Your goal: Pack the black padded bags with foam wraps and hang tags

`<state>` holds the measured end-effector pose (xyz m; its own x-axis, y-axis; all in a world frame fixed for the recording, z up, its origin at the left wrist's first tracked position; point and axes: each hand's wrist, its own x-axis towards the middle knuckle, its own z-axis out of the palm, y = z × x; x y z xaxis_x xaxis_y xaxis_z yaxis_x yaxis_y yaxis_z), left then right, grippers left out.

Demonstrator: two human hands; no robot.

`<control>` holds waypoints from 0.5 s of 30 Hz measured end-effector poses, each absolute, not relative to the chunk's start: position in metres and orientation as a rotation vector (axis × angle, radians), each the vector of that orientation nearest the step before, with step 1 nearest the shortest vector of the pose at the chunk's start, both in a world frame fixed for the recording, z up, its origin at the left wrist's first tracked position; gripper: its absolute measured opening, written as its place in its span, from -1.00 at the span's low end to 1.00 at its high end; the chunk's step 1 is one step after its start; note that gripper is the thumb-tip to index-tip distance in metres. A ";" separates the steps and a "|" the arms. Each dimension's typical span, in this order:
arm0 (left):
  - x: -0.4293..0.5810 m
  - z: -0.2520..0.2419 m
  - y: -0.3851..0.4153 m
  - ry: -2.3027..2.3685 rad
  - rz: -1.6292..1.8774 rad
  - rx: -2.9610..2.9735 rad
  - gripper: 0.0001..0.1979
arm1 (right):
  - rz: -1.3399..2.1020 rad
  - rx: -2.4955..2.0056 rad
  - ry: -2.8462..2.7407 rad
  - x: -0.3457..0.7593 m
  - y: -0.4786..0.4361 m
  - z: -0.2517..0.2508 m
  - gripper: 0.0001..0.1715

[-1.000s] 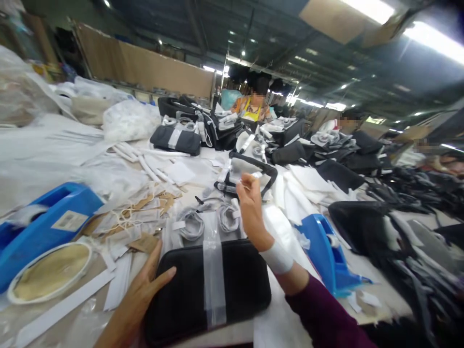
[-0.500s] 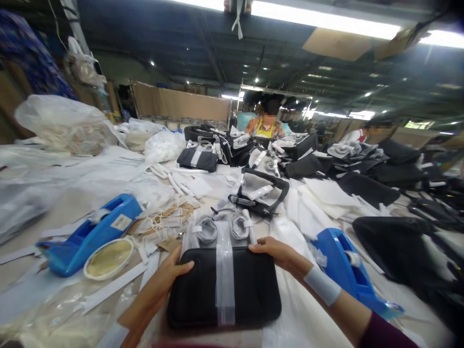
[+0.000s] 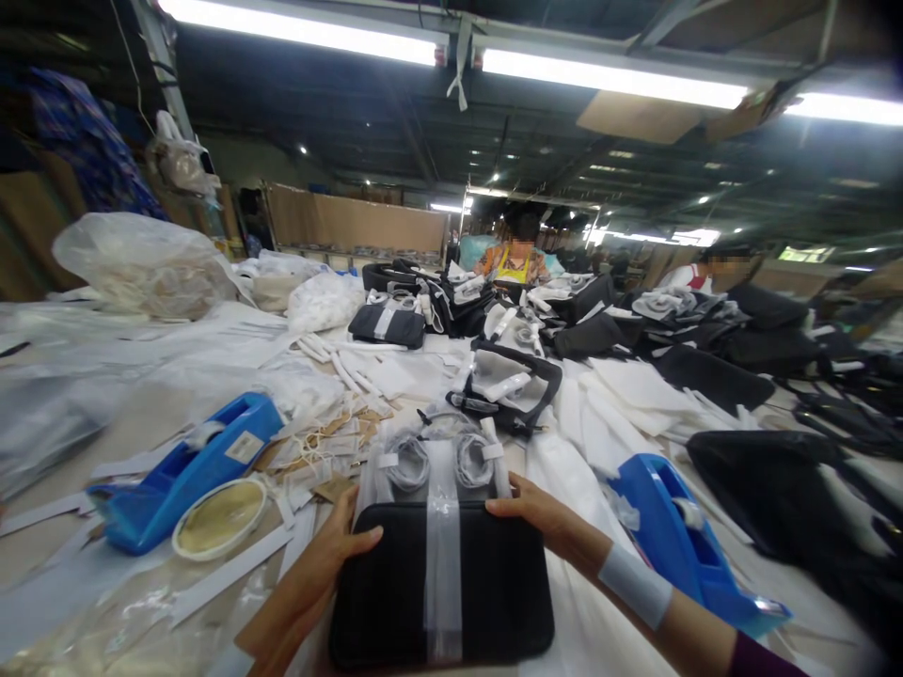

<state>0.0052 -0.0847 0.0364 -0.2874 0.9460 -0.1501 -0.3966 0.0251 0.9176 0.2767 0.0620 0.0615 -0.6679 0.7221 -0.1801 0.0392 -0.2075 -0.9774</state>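
Three lights above a littered table; bottom centre, left hand and right hand, fingers half-curled, hold a bag.

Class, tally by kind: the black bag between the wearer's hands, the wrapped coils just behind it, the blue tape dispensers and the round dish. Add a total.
Black bag: 1
Wrapped coils: 2
Tape dispensers: 2
Round dish: 1
Total: 6

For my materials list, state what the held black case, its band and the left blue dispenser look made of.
Black case: perhaps leather or imitation; smooth, rounded edges.
Band: probably plastic film; translucent, shiny creases.
Left blue dispenser: likely moulded plastic; smooth, evenly coloured.
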 end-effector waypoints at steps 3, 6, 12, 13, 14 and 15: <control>0.007 0.038 -0.087 1.247 1.572 0.709 -0.24 | 1.902 -0.901 -1.570 0.278 0.060 0.059 -0.22; 0.005 0.036 -0.088 1.312 1.531 0.765 -0.21 | 1.828 -0.929 -1.601 0.278 0.057 0.055 -0.28; 0.008 0.027 -0.091 1.256 1.602 0.850 -0.19 | 1.589 -0.892 -1.722 0.280 0.041 0.063 -0.35; 0.011 0.026 -0.093 1.261 1.638 0.856 -0.19 | 1.548 -0.886 -1.736 0.281 0.038 0.065 -0.35; 0.013 0.026 -0.094 1.274 1.676 0.857 -0.19 | 1.516 -0.879 -1.748 0.281 0.035 0.068 -0.36; 0.016 0.026 -0.095 1.286 1.710 0.857 -0.18 | 1.489 -0.876 -1.758 0.282 0.033 0.070 -0.36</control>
